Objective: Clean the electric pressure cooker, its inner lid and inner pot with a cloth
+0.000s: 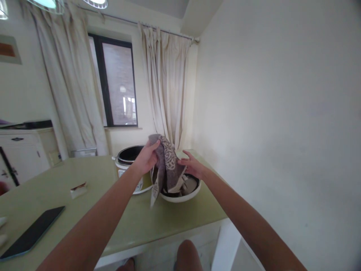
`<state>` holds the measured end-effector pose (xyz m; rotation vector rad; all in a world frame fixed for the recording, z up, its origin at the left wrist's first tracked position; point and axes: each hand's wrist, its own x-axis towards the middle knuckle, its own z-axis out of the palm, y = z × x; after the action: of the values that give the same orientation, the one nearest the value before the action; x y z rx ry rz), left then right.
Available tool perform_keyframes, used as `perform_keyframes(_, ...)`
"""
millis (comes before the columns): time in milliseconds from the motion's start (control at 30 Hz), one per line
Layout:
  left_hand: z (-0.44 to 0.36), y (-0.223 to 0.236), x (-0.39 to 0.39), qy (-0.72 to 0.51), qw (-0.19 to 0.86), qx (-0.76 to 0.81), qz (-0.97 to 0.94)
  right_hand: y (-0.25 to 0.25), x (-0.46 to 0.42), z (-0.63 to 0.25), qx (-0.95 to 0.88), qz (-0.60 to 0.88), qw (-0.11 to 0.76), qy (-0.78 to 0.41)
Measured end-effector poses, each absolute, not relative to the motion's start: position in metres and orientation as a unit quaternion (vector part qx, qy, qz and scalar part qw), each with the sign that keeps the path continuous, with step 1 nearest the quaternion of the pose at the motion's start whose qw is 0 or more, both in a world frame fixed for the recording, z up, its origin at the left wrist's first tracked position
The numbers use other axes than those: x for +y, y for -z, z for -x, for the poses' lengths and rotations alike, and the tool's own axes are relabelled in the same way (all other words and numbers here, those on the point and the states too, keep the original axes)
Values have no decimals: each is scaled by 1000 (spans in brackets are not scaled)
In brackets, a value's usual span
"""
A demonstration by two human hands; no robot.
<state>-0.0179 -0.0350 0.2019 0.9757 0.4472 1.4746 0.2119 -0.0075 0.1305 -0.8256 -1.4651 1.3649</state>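
Note:
A grey-brown towel (169, 162) with a pale scroll pattern hangs in folds above the table. My left hand (148, 156) is closed on its upper left part, thumb on top. My right hand (193, 165) is at the towel's right edge, seeming to pinch it, with the index finger stretched out. Below the towel lies a round, white-rimmed piece (180, 199) with a dark inside, either a shallow bowl or an upturned lid; the towel partly hides it. Behind my left hand stands a white electric cooker (122, 165), its top open and its inner pot dark.
The green table (135, 226) carries a dark tablet or large phone (34, 231) at the left and a small white packet (79, 190) farther back. A plain wall (267, 113) borders the right side. Curtains (169, 75) and a window are behind.

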Motion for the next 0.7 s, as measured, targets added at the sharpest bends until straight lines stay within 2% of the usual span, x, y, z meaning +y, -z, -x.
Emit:
perform_keyframes(67,29,-212,-33,-658,587,186,-433,-134,-11,-202,-563,304,455,-619)
perform_keyframes(133,39,-218,-32,-666,569,193,-442,-147,-12,-194,-551,269,476,-631)
perform_keyframes(300,62,-232,-33,-684,537,235,-434,-193,9,-195,-538,209,639,-509)
perform_keyframes(367,71,-237,-33,-710,511,270,-403,-208,22,-202,-522,225,674,-472)
perform_keyframes(467,83,-242,-31,-734,460,357,-349,-223,36,-210,-541,277,674,-419)
perform_keyframes(567,94,-244,-31,-746,403,424,-318,-236,42,-215,-577,336,678,-306)
perform_keyframes(700,105,-250,-41,-763,371,430,-309,-255,41,-220,-593,393,681,-172)
